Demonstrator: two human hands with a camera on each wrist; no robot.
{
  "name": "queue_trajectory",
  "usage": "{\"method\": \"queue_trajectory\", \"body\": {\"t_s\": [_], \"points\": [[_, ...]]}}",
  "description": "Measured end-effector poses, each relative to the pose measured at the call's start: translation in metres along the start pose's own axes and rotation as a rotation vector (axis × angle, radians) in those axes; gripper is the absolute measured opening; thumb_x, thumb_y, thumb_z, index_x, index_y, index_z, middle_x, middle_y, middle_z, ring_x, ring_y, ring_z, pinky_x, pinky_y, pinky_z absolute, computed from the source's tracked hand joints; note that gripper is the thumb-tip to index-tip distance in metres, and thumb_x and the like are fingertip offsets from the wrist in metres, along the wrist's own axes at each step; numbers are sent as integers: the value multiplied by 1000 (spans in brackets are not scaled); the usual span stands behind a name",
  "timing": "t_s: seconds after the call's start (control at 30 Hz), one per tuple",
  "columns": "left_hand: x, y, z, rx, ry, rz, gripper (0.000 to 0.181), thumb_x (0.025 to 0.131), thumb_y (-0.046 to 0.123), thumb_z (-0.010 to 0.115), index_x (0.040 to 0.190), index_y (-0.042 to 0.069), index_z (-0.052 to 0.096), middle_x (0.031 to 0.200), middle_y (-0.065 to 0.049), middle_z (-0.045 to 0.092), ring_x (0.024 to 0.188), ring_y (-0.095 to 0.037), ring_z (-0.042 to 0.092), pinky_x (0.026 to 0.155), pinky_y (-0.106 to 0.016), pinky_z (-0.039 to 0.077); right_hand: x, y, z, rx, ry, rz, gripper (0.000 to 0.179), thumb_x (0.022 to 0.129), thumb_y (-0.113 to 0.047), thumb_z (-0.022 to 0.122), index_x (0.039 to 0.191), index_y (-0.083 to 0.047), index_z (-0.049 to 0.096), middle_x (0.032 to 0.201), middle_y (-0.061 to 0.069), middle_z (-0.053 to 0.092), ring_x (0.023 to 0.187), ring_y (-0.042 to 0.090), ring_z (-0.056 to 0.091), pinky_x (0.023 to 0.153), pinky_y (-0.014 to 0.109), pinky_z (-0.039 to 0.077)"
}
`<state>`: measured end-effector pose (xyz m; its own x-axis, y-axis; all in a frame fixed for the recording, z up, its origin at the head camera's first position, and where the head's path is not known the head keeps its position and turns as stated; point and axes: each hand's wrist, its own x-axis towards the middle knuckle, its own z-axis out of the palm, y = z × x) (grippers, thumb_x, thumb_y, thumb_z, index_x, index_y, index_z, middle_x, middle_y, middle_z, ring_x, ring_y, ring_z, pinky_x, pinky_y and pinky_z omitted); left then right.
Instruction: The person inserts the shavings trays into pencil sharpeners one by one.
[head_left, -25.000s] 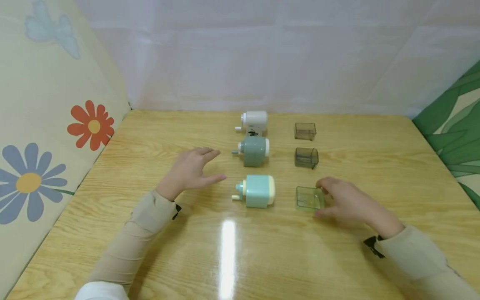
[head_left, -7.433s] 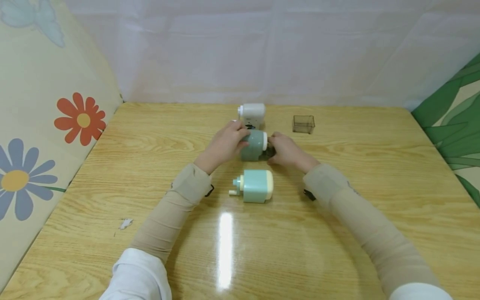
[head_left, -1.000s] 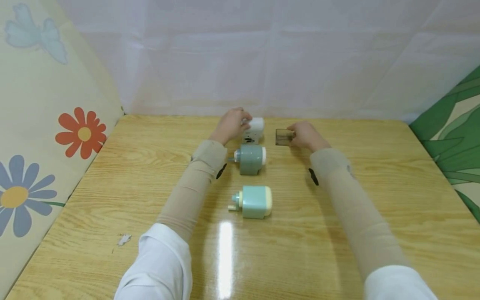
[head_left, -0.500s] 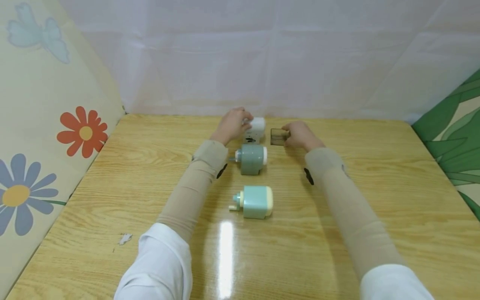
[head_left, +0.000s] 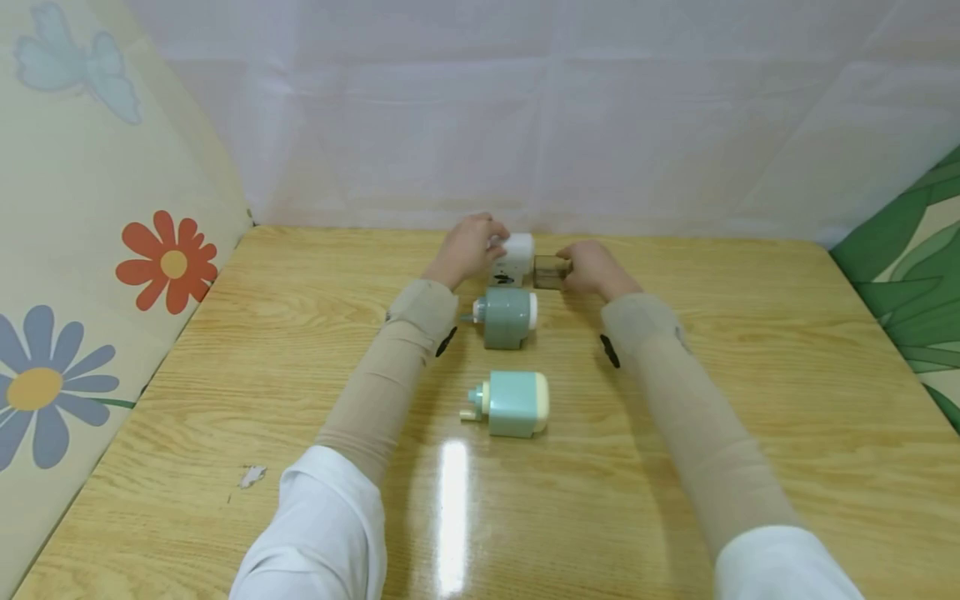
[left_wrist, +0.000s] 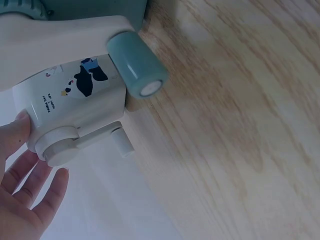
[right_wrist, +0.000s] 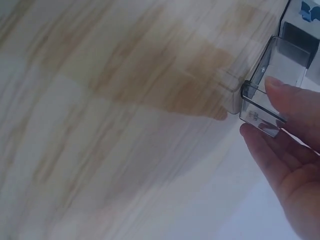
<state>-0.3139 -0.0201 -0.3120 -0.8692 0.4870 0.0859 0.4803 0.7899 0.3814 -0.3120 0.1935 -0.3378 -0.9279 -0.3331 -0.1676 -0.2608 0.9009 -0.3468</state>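
Observation:
At the back of the table, my left hand (head_left: 467, 248) holds the white pencil sharpener (head_left: 517, 252) by its crank side, thumb on the body in the left wrist view. A panda picture marks its side (left_wrist: 87, 80). My right hand (head_left: 592, 268) pinches a clear smoky shavings drawer (head_left: 551, 272) between thumb and fingers. In the right wrist view the drawer (right_wrist: 267, 92) meets the sharpener's lower opening; how deep it sits is hard to tell. In front stand a grey-green pencil sharpener (head_left: 506, 318) and a mint one (head_left: 513, 404) with a cream end, both untouched.
The wooden table (head_left: 637, 467) ends at a white cloth backdrop (head_left: 412, 142). A flower-painted panel (head_left: 82, 250) borders the left, and a green leaf-patterned one (head_left: 907, 292) the right. A pale worn patch (head_left: 252, 476) marks the table at left.
Over the last second my right hand has slid the drawer left, up against the white sharpener; my left hand has stayed there. The two other drawers seen earlier no longer lie on the table.

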Motion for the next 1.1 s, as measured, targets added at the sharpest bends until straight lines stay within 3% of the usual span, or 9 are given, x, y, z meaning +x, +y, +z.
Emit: {"method": "queue_trajectory", "body": {"t_s": [0.37, 1.1], "points": [[2, 0, 2, -4, -3, -1, 31, 88, 20, 60, 117, 8, 60, 108, -6, 57, 98, -18, 52, 86, -28, 44, 6, -3, 4, -19, 32, -58, 54, 73, 0, 64, 122, 13, 48, 123, 28, 50, 114, 41, 45, 97, 48, 35], [-1, 0, 0, 4, 14, 12, 30, 88, 20, 60, 116, 8, 60, 109, -6, 57, 99, -19, 52, 88, -29, 43, 10, -10, 9, 23, 55, -62, 51, 73, -2, 68, 119, 11, 52, 117, 29, 54, 109, 41, 48, 93, 50, 38]]}}
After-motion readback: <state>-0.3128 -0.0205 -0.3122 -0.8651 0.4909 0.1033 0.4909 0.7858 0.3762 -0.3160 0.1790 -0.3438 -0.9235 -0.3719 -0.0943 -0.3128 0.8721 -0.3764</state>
